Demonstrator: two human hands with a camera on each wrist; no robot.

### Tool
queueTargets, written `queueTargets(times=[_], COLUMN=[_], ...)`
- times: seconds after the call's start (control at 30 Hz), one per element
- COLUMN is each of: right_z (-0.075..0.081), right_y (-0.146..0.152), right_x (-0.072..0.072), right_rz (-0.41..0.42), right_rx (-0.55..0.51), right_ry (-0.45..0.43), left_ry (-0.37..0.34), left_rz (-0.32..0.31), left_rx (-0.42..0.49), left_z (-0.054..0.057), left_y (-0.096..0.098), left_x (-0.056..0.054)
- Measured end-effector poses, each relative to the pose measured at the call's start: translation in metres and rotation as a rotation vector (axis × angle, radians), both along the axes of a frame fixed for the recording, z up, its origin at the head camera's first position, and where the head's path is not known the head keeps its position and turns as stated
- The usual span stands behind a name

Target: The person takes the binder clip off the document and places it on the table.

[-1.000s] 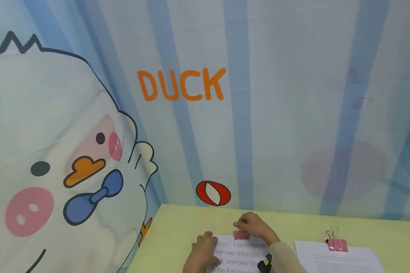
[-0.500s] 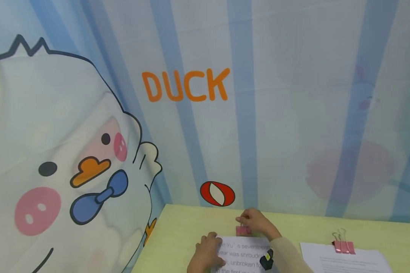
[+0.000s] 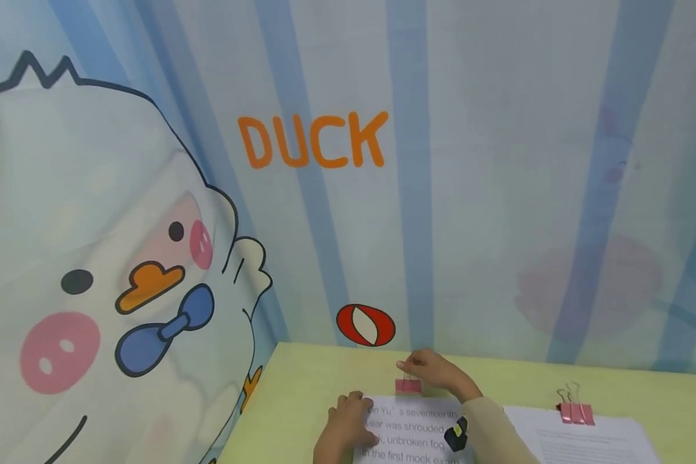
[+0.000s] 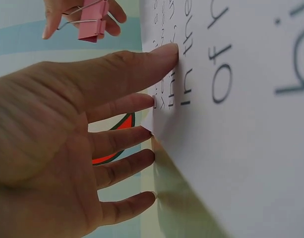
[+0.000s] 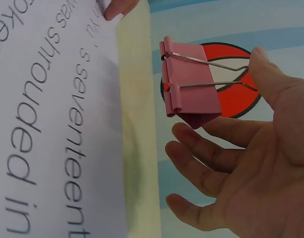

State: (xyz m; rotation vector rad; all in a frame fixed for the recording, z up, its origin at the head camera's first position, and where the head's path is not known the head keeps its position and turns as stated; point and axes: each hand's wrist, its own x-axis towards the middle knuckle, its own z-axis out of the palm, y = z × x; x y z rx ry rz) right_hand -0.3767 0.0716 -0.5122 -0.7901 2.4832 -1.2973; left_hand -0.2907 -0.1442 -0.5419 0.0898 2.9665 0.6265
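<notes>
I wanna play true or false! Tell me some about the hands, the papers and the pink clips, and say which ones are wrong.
1. The right hand holds a pink clip. True.
2. The left hand touches the big-letter paper. True.
3. The pink clip in the hand is fastened to the big-letter paper. False: it is apart from it, past the far edge.
4. The word DUCK is orange. True.
5. The other paper has no clip. False: a second clip sits on the small-letter paper.

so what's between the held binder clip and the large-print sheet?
Just bare pale yellow tabletop, past the top edge of the large-print sheet. The right wrist view shows it, with the pink binder clip off the paper.
</notes>
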Motion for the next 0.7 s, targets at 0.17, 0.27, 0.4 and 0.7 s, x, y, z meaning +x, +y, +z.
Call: queueTargets(times=[0.17, 0.27, 0.4, 0.7], right_z=[0.008, 0.012, 0.017, 0.025], right_y=[0.011, 0.02, 0.034, 0.064], right_x=[0.006, 0.009, 0.013, 0.021], right_rz=[-0.001, 0.001, 0.019, 0.006], right_rx=[0.014, 0.002, -0.018, -0.078], right_ry=[-0.027, -0.038, -0.026, -0.048], left_ry=[-0.023, -0.025, -0.014, -0.006], left_rz=[0.018, 0.027, 0.006, -0.014], left_rx=[0.023, 0.031, 0.027, 0.026], left_z=[-0.003, -0.005, -0.007, -0.004], left_y=[0.002, 0.002, 0.001, 0.0], left_x=[0.001, 0.0, 0.0, -0.001])
